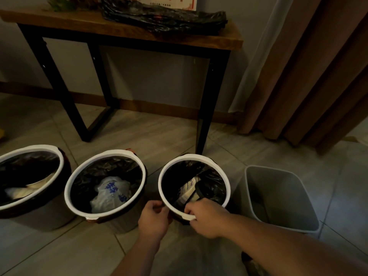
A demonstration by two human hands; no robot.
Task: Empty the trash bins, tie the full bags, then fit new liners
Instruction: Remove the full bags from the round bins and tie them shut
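From the head view, the right-most round grey bin with a black plastic liner [211, 188] stands on the tiled floor [139, 134] just before the wooden counter's [79, 22] right front leg. The left hand [154, 217] curls against the near-left side of its white plastic ring [194, 156], seemingly pinching it. The right hand [206, 220] hooks its fingers over the ring's near edge. The ring looks stiff and light, so it is best lifted from two opposite sides. The liner film is thin, slippery and easily torn. It probably holds light paper waste, so gather it at the folded-over collar.
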